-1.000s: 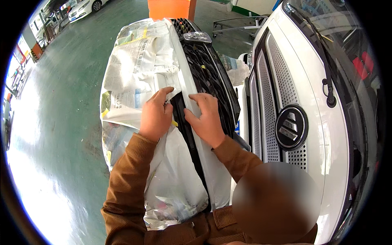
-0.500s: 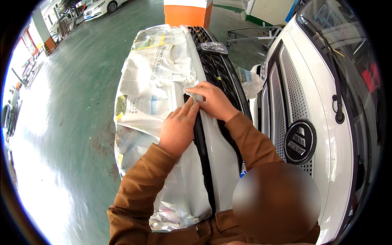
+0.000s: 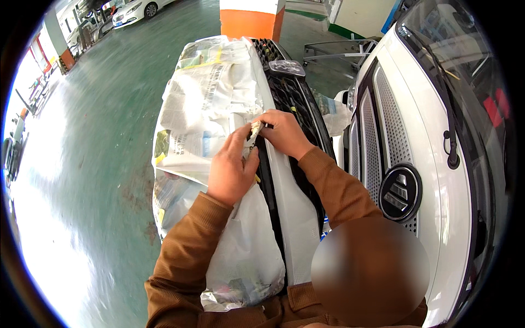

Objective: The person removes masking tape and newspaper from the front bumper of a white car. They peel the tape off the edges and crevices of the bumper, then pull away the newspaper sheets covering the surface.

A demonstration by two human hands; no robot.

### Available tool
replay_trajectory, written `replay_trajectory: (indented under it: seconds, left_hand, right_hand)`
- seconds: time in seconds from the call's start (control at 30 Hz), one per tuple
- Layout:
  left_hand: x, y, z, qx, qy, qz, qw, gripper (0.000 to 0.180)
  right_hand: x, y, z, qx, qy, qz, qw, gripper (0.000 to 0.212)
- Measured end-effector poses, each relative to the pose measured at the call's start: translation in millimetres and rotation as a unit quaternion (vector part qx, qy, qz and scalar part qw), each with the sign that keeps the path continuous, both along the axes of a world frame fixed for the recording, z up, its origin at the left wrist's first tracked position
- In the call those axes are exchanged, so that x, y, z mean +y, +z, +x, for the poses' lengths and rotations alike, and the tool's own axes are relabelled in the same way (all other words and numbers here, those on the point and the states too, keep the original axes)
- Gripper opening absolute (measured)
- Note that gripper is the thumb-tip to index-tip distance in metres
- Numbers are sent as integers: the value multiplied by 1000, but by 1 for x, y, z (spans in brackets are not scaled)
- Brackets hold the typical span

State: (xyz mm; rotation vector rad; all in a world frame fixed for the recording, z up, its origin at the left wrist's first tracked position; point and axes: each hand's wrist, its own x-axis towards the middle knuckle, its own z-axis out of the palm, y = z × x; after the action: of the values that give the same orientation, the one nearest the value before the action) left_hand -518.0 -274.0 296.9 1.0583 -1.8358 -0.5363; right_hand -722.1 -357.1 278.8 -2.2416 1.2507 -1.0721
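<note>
A car front bumper (image 3: 292, 199) lies lengthwise before me, its left part covered with newspaper sheets (image 3: 188, 104). At the edge of the covering, my left hand (image 3: 229, 170) is closed on the newspaper, thumb and fingers bending it up. Just to its right, my right hand (image 3: 285, 135) pinches the lifted edge (image 3: 255, 130), which is crumpled and pale yellow on the side facing up. A black strip (image 3: 268, 183) runs below the hands, between the newspaper and the bare white panel. Right of that lies a black mesh grille (image 3: 287, 95) with a clear-topped badge plate (image 3: 286, 68).
Close on my right stands a white vehicle (image 3: 437, 180) with a round black emblem (image 3: 401, 191). An orange and white pillar (image 3: 249, 23) rises beyond the bumper's far end. A metal stand (image 3: 342, 52) is at the far right. Green floor (image 3: 104, 126) spreads to the left.
The newspaper edge under my fingers has been folded up, showing its yellowish side. My left hand has shifted slightly left, its fingers now curled round the paper instead of pressing on the edge.
</note>
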Motion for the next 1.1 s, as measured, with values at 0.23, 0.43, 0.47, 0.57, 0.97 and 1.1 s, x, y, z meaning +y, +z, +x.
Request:
replay_trajectory:
  seconds: [0.23,0.43,0.47,0.57,0.97,1.1]
  left_hand:
    - [-3,-1,8,51,38,53,997,51]
    - [-9,-3,14,64,55,59,995,54]
    - [-9,-4,13,75,54,64,994,55]
    - [-10,-5,12,64,56,51,995,53]
    - [-21,-17,16,-35,81,-1,996,45]
    - [-20,-12,13,-39,29,-67,997,44]
  right_hand:
    - [-15,24,19,-87,-22,98,991,25]
    - [-32,42,15,-129,-21,147,980,20]
    - [-32,40,13,-144,-19,155,977,19]
    - [-31,34,11,-184,-8,161,970,17]
    - [-40,20,16,-390,-23,168,905,19]
    - [-76,5,7,-479,0,195,856,19]
